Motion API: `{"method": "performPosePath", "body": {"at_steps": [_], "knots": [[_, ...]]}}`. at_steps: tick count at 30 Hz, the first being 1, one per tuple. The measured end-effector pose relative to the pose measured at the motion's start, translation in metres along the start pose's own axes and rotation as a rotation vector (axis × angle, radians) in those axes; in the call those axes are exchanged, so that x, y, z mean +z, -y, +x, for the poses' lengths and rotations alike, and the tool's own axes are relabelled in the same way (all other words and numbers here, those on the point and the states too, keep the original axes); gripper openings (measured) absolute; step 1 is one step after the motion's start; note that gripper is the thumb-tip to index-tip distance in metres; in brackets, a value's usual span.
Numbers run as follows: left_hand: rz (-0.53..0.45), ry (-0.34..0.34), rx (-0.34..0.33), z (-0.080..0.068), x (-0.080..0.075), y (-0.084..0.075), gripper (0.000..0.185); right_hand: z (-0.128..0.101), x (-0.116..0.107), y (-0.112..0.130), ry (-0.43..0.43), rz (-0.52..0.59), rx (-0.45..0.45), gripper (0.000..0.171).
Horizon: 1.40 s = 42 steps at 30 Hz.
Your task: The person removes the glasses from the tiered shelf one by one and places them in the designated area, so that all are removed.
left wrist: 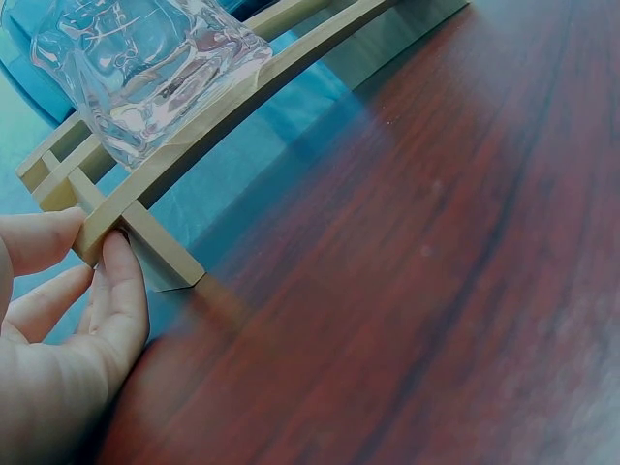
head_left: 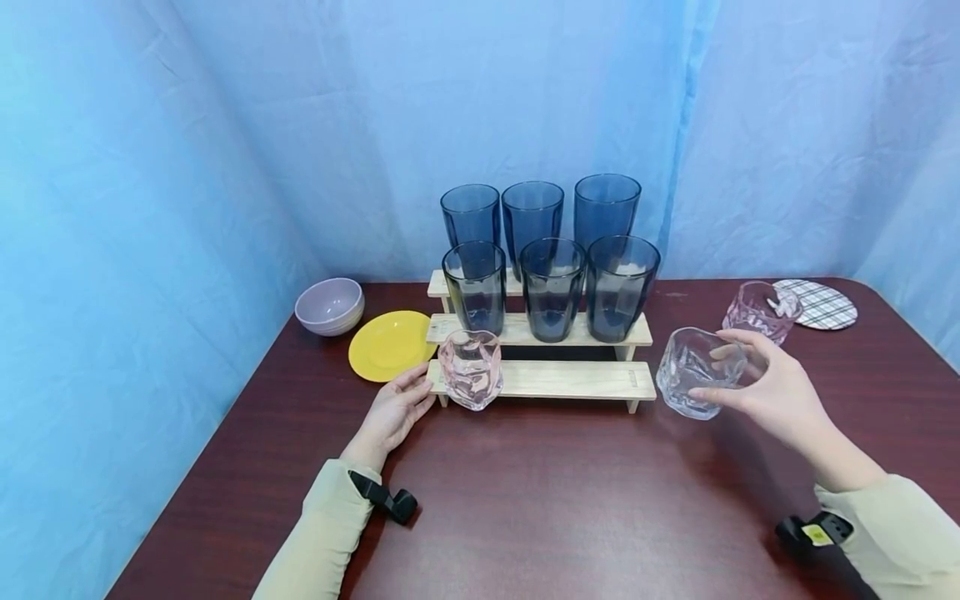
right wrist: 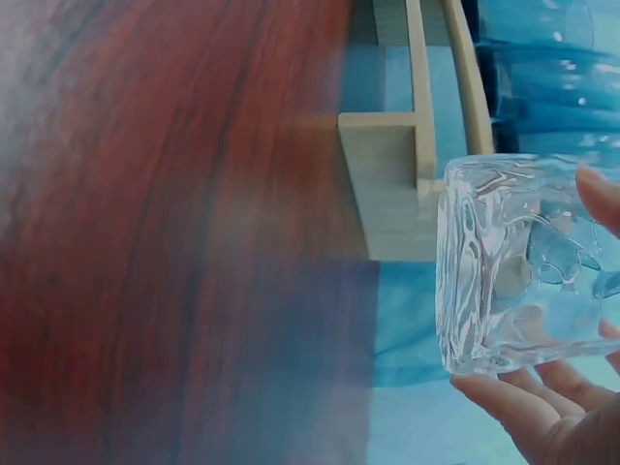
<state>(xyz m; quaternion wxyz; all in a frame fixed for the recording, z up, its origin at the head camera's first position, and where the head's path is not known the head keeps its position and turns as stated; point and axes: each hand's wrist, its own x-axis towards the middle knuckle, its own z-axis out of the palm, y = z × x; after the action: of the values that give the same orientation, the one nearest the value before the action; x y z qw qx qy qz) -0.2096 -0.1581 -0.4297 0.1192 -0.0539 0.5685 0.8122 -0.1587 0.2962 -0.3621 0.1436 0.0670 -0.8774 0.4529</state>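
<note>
Since the clear glass [head_left: 688, 377] looks thick-walled with a solid base, it will probably feel weighty for its size, quite stiff, and liable to chip or crack if knocked. Its rippled sides should give the skin some purchase, though the smoother patches may slide; a wide grasp across opposite sides, clear of the base, seems the safest hold. The right hand [head_left: 783, 396] has much that grip: thumb against the near side, fingers round the far side close to the rim, the glass pinched between them. The glass is at three o'clock from the lowest step of the wooden stand [head_left: 566, 379], just beside that end, roughly upright and apparently off the table [head_left: 555, 500]. The right forearm slants in from five o'clock, with the hand angled toward ten.

At the stand's nine o'clock end, the left hand [head_left: 393, 412] pinches the tip of the lowest step between thumb and fingers, its forearm slanting in from seven o'clock. The pale wood looks rigid yet light, so it may shift easily. A pink glass [head_left: 471, 371] stands on that step, just beside this hand.
</note>
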Motion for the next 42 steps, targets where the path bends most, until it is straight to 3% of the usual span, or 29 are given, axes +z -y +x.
{"method": "performPosePath", "body": {"at_steps": [4,10,19,31,42], "knots": [[0.002,0.004,0.006,0.0,-0.001,0.001,0.051,0.004,0.0,-0.009,-0.018,0.049,0.069,0.068],[0.015,0.009,0.01,0.001,-0.001,0.002,0.051,0.013,-0.002,-0.016,-0.04,-0.029,0.149,0.077],[0.005,-0.004,-0.007,0.001,-0.001,0.001,0.051,0.031,0.005,-0.016,-0.122,-0.134,0.185,0.084],[0.005,-0.005,-0.005,0.002,0.0,0.001,0.05,0.056,0.015,-0.02,-0.184,-0.16,0.182,0.083],[-0.002,-0.006,-0.006,0.002,0.0,0.001,0.051,0.077,0.023,-0.03,-0.22,-0.139,0.296,0.087]]}}
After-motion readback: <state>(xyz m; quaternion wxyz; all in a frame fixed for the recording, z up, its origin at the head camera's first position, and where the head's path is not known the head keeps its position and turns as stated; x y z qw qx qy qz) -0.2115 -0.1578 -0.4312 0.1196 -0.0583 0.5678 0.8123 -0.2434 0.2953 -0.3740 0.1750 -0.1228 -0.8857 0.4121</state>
